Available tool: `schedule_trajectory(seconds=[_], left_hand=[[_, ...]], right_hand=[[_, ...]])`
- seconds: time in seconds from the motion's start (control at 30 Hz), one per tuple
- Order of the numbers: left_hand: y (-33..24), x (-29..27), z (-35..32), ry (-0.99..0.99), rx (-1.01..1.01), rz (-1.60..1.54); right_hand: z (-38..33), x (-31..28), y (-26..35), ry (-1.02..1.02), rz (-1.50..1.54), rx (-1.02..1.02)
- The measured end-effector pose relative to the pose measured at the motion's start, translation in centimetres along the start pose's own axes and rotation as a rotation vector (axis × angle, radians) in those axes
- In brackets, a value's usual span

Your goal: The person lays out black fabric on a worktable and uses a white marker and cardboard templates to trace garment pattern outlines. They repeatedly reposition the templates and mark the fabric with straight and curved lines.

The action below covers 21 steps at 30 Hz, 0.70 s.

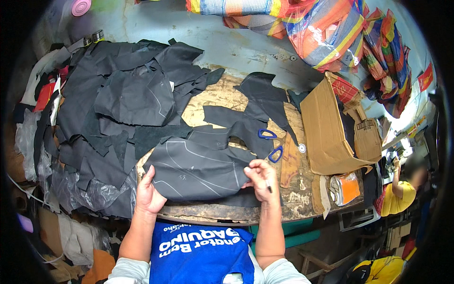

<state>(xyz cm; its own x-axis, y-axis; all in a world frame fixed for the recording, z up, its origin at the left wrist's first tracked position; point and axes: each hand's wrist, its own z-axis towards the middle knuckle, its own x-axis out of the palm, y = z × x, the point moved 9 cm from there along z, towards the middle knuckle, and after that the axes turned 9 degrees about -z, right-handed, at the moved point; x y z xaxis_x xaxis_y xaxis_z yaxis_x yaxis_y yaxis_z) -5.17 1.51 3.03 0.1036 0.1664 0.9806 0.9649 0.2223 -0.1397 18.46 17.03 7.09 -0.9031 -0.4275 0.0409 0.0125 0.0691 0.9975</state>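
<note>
Marked black sheet (194, 170) between left hand (150, 195), right hand (261, 181).

White-lined black sheet (195, 170) (perhaps charcoal)

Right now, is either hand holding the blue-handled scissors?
No, those scissors lie untouched beyond the left hand and right hand, which hold the black white-lined sheet.

A workshop for cutting sheet material, by its look: a scarred wooden bench (213, 97); black leather-like sheets (75, 111) heaped over its left end; a black piece (194, 163) with pale pattern lines at the front edge; blue-handled scissors (267, 137) nearer the right end.
</note>
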Motion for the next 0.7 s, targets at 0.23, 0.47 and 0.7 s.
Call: schedule_trajectory(seconds=[0.23, 0.47, 0.7], left_hand=[[2.3, 3.6, -0.8, 0.098, -0.087, -0.092], [4.1, -1.4, 0.2, -0.119, -0.06, -0.071], [2.4, 0.3, -0.8, -0.022, 0.171, 0.399]], right_hand=[[-1.5, -1.4, 5.7, 0.075, 0.329, -0.214], [-2.4, 3.6, -2.3, 0.057, -0.185, -0.034], [-1.5, 0.0, 1.5, -0.051, -0.187, -0.147]])
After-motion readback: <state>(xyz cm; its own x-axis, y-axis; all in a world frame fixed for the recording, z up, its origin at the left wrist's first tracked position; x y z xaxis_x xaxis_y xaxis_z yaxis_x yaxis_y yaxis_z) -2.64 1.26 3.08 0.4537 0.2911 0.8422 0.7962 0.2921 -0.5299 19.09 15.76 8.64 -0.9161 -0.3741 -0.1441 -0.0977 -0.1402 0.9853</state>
